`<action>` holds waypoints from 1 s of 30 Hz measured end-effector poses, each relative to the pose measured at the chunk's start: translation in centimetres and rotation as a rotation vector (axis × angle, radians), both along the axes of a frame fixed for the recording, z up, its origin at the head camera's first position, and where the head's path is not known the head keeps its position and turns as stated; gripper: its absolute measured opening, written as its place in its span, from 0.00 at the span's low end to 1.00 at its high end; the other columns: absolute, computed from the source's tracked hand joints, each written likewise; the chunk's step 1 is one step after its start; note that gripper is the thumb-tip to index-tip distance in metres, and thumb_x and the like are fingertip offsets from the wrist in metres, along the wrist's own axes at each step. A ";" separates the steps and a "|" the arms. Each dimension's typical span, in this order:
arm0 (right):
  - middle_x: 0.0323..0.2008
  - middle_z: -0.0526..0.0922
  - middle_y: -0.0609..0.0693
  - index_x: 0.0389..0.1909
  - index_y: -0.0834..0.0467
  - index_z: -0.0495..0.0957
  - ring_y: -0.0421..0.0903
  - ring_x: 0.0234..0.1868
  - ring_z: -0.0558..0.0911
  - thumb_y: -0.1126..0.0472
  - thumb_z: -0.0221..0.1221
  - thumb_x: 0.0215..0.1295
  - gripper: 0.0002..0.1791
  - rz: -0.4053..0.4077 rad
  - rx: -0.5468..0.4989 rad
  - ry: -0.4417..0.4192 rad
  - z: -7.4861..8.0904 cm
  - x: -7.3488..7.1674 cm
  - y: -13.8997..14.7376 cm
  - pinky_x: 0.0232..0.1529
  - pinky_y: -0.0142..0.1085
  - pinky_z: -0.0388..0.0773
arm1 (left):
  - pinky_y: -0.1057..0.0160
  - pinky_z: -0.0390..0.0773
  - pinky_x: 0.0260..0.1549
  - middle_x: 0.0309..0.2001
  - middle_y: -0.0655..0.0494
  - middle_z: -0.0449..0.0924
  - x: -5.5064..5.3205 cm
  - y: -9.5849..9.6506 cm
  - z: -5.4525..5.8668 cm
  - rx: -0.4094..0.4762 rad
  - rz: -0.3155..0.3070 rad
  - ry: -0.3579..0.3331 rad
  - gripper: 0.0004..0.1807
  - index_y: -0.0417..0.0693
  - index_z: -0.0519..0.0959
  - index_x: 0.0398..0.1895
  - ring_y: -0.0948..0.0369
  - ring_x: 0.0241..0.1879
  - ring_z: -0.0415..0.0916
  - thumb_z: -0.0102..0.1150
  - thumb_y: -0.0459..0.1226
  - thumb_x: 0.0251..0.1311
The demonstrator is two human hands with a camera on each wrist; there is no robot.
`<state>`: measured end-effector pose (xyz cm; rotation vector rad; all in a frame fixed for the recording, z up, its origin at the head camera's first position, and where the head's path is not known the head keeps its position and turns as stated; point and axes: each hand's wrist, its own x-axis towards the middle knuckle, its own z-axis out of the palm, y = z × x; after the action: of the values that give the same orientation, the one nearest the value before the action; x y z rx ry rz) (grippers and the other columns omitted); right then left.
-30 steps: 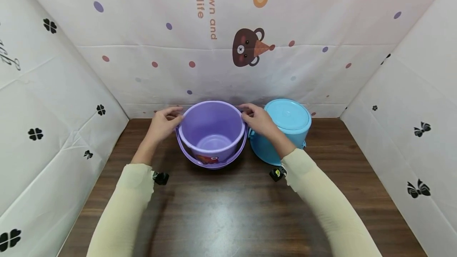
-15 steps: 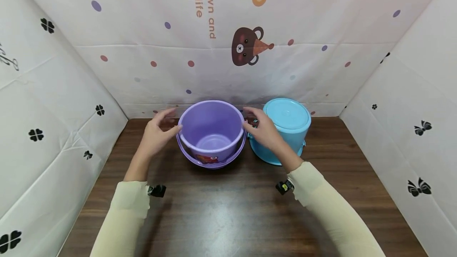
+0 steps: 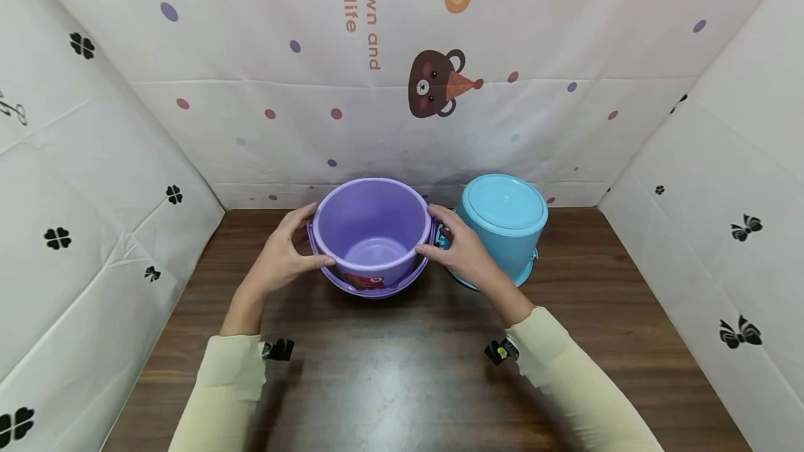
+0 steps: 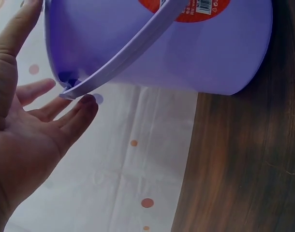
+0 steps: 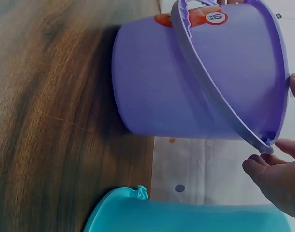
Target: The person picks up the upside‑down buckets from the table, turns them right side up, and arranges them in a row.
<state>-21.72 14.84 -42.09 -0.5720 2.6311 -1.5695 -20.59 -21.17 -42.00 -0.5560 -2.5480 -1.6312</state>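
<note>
A purple bucket (image 3: 370, 215) stands upright near the back wall, its inside bare. Its handle (image 4: 138, 46) hangs down across the front, over a red label. On the left side my left hand (image 3: 279, 257) has its thumb laid along the front of the rim. In the left wrist view, its spread fingers are by the handle's hinge. My right hand (image 3: 463, 253) mirrors it on the opposite side. In the right wrist view, that thumb touches the rim and the loosely bent fingers lie by the other hinge.
A light-blue bucket (image 3: 505, 204) stands upside down just right of the purple one, close to my right hand. Both are on a dark wooden table (image 3: 377, 368). A white printed sheet (image 3: 377, 131) hangs behind, with white sheets at both sides.
Both hands first draw back a little from the sides of the purple bucket's rim, then spread around it with the thumbs toward the front. Both buckets stay in place.
</note>
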 end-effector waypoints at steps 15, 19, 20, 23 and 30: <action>0.80 0.57 0.58 0.79 0.62 0.60 0.57 0.77 0.65 0.51 0.74 0.61 0.50 -0.011 0.090 0.019 1.0 -0.1 0.1 0.73 0.51 0.69 | 0.57 0.75 0.65 0.75 0.41 0.60 -0.5 0.9 0.0 -0.008 0.017 -0.002 0.55 0.37 0.62 0.78 0.41 0.67 0.72 0.83 0.33 0.46; 0.81 0.56 0.57 0.79 0.61 0.60 0.56 0.77 0.66 0.48 0.73 0.62 0.50 -0.017 0.131 -0.002 1.5 -0.5 0.1 0.72 0.49 0.70 | 0.51 0.74 0.66 0.77 0.43 0.59 -0.9 1.0 0.2 -0.034 0.020 -0.018 0.55 0.38 0.61 0.78 0.42 0.68 0.71 0.83 0.35 0.47; 0.81 0.56 0.57 0.79 0.61 0.60 0.56 0.77 0.66 0.48 0.73 0.62 0.50 -0.016 0.133 -0.008 1.5 -0.6 0.0 0.72 0.49 0.70 | 0.50 0.74 0.66 0.77 0.43 0.58 -1.0 1.0 0.2 -0.035 0.019 -0.023 0.56 0.38 0.61 0.78 0.43 0.69 0.71 0.83 0.35 0.47; 0.81 0.54 0.58 0.79 0.62 0.59 0.57 0.77 0.65 0.48 0.72 0.63 0.50 -0.009 0.128 -0.020 1.6 -1.1 -0.1 0.72 0.50 0.70 | 0.48 0.73 0.67 0.78 0.43 0.57 -1.4 1.0 0.3 -0.036 0.019 -0.027 0.56 0.38 0.60 0.79 0.42 0.69 0.70 0.83 0.35 0.47; 0.81 0.54 0.60 0.79 0.63 0.58 0.58 0.78 0.64 0.50 0.73 0.62 0.51 -0.013 0.159 -0.022 1.8 -1.7 -0.7 0.71 0.50 0.72 | 0.46 0.72 0.68 0.79 0.42 0.57 -1.8 0.5 0.6 -0.109 0.045 -0.036 0.57 0.39 0.60 0.79 0.44 0.72 0.67 0.84 0.39 0.47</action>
<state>-23.37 14.10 -40.26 -0.5269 2.7156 -1.3445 -22.39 -20.65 -41.35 -0.4772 -2.6676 -1.5085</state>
